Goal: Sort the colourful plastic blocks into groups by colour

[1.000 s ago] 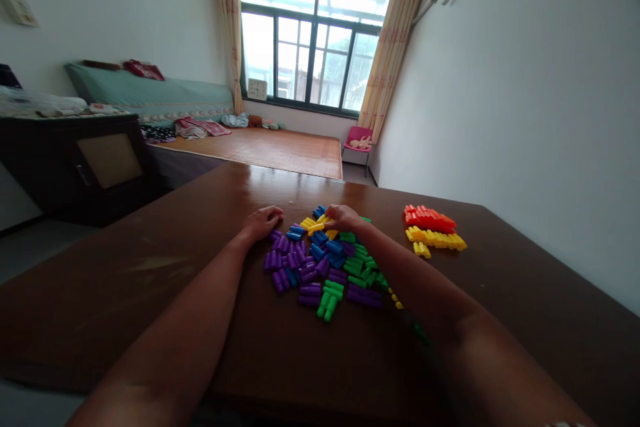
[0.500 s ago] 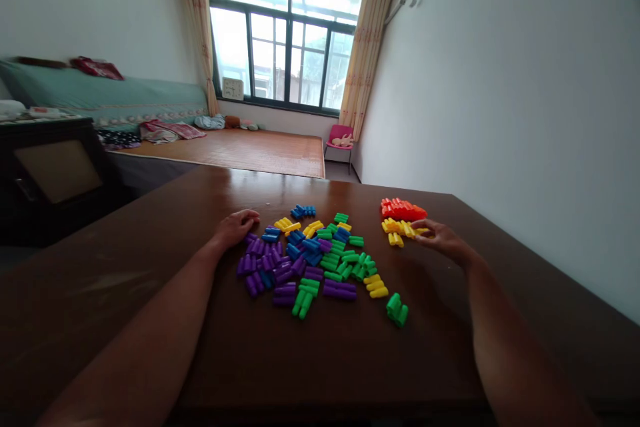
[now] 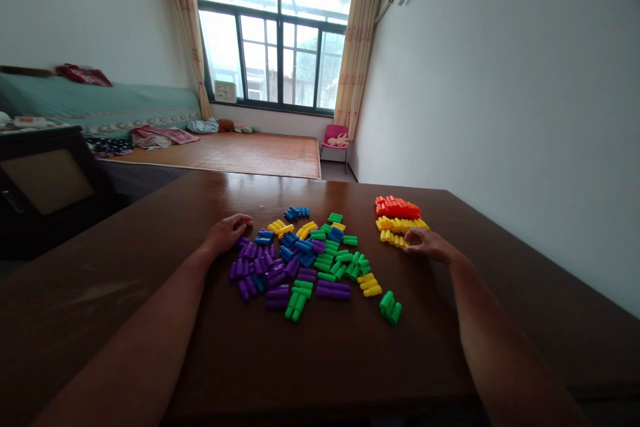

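On the brown table [image 3: 300, 360], my right hand [image 3: 427, 244] has its thumb and fingers closed on the right end of the nearer row of yellow bullet-shaped building blocks [image 3: 393, 238]. Its fingertips partly hide the block there. Just behind lies a longer row of yellow blocks [image 3: 400, 223], and beyond that a stack of orange-red blocks [image 3: 397, 207]. My left hand [image 3: 229, 232] lies on the table, fingers loosely stretched and holding nothing. It is beside a loose pile of purple blocks [image 3: 255, 250], blue blocks [image 3: 304, 247] and green blocks [image 3: 327, 257].
Nearer me lie a yellow block [image 3: 370, 285] and a tilted green block [image 3: 391, 308]. Past the table's far edge are a wide bed [image 3: 260, 150] and a pink chair [image 3: 334, 135]. A dark cabinet [image 3: 45, 180] stands at left, a white wall [image 3: 500, 80] at right.
My right hand has moved from the longer yellow row to the nearer one, which now shows more blocks. The left hand stays in place; the whole view has shifted slightly.
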`<state>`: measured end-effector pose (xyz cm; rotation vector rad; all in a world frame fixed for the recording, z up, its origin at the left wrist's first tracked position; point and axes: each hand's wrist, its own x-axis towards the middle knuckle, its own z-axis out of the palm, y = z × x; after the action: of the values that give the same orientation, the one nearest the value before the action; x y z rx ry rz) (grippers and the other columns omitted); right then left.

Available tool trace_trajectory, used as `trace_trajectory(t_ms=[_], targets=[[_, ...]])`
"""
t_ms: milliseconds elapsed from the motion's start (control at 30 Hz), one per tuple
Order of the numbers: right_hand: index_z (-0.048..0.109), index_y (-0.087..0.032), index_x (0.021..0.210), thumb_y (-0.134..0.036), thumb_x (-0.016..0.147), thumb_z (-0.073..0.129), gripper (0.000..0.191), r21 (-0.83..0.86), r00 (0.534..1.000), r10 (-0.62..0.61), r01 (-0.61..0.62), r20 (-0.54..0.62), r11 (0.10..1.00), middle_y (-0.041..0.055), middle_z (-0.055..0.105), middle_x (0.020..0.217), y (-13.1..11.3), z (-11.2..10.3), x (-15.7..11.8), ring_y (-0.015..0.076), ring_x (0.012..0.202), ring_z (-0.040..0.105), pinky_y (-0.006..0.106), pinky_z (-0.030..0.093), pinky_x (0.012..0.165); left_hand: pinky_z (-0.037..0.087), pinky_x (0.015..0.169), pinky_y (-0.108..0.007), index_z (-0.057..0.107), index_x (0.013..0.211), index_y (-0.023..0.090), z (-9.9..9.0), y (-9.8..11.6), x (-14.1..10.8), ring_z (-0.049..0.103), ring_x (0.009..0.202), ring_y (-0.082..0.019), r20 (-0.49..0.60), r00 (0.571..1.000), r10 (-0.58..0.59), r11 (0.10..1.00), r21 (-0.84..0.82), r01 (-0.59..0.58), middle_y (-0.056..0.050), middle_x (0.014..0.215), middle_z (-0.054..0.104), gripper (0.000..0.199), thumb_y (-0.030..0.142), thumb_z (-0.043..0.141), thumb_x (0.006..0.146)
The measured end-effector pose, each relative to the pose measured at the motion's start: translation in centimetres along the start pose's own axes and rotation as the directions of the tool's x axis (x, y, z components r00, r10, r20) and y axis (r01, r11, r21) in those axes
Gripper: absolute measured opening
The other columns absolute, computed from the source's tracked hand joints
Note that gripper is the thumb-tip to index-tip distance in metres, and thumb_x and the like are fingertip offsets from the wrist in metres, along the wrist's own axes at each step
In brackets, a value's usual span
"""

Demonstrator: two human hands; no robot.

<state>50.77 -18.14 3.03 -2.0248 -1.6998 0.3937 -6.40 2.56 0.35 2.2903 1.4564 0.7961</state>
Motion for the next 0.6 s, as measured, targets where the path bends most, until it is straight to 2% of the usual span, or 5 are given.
trace_trajectory(t_ms=[233, 367, 433, 533, 600], targets=[[0.069, -0.022, 0.079, -0.041, 0.061, 0.074, 0.026, 0.007, 0.996, -0.035, 0.036, -0.086, 0.999, 0.0016, 0.069, 0.08, -1.8, 0.3, 0.3, 0.0202, 0.076, 0.062, 0.032, 0.05, 0.072, 0.047, 0.095, -0.031, 0.066, 0.107, 0.027, -0.1, 0.2, -0.1, 0.065, 0.101, -0.021, -0.017, 1.0, 0.007, 1.0, -0.007, -0.007, 0.001, 0.107, 0.073, 0.037, 0.042, 0.049, 0.079], [0.073, -0.023, 0.082, -0.04, 0.069, 0.067, 0.023, 0.021, 0.985, -0.166, 0.166, 0.047, 0.986, 0.0027, 0.071, 0.085, -3.8, 0.9, 0.0, 0.0202, 0.08, 0.063, 0.031, 0.049, 0.075, 0.047, 0.094, -0.03, 0.066, 0.106, 0.026, -0.1, 0.3, -0.1, 0.066, 0.1, -0.021, -0.012, 1.0, 0.017, 1.0, -0.002, -0.017, 0.0, 0.107, 0.073, 0.035, 0.041, 0.048, 0.079], [0.075, -0.024, 0.085, -0.035, 0.07, 0.065, 0.021, -0.024, 0.975, -0.201, 0.204, 0.099, 0.979, 0.0033, 0.072, 0.09, -4.2, 1.1, -0.1, 0.0205, 0.082, 0.063, 0.032, 0.048, 0.077, 0.047, 0.094, -0.03, 0.066, 0.106, 0.026, -0.1, 0.3, -0.1, 0.066, 0.1, -0.021, -0.012, 1.0, 0.025, 1.0, 0.002, -0.025, 0.0, 0.107, 0.073, 0.035, 0.041, 0.048, 0.08], [0.077, -0.025, 0.091, -0.029, 0.071, 0.064, 0.024, -0.122, 0.984, -0.154, 0.164, 0.088, 0.979, 0.0037, 0.072, 0.089, -3.7, 1.1, 0.0, 0.0198, 0.079, 0.062, 0.032, 0.047, 0.077, 0.047, 0.094, -0.03, 0.065, 0.107, 0.026, 0.0, 0.2, -0.1, 0.066, 0.101, -0.021, -0.009, 1.0, 0.027, 0.999, 0.017, -0.027, 0.0, 0.108, 0.073, 0.035, 0.041, 0.047, 0.081], [0.077, -0.025, 0.095, -0.028, 0.071, 0.064, 0.027, -0.147, 0.992, -0.098, 0.11, 0.084, 0.983, 0.0031, 0.071, 0.082, -3.0, 0.8, 0.2, 0.0181, 0.072, 0.061, 0.031, 0.046, 0.072, 0.048, 0.093, -0.03, 0.065, 0.108, 0.026, 0.0, 0.4, -0.1, 0.066, 0.101, -0.021, -0.002, 1.0, 0.02, 0.999, 0.025, -0.02, 0.0, 0.109, 0.073, 0.035, 0.04, 0.047, 0.081]])
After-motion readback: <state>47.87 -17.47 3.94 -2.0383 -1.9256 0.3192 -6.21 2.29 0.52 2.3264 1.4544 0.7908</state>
